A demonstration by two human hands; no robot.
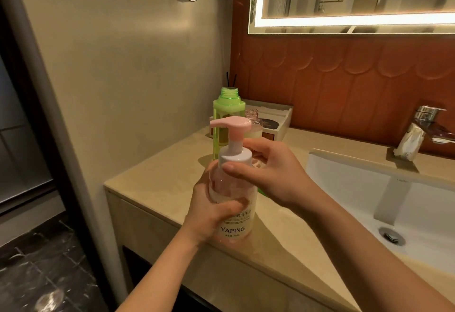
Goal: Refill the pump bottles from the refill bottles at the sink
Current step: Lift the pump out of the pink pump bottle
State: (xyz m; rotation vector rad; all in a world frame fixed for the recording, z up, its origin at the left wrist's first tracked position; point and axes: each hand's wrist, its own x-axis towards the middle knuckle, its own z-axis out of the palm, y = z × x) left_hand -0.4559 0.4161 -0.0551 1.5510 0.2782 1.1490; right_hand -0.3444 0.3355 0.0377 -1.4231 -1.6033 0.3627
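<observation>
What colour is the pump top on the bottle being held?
Pale pink pump head, seen in the head view.

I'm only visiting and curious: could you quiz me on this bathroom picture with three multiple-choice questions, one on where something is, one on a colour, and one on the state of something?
1. Where does the tall green plastic bottle stand?
A. In the sink basin
B. On the beige stone counter, behind the clear pump bottle labelled YAPING
C. On the floor

2. What colour is that bottle's pump head?
A. Blue
B. Black
C. Pink

3. How is the green bottle's neck?
A. Open, with no cap
B. Closed with a cap
C. Fitted with a pump

Answers: 1 B, its base meets the counter beyond the pump bottle; 2 C, the spout and stem are pale pink; 3 A, the threaded mouth shows bare.
</observation>
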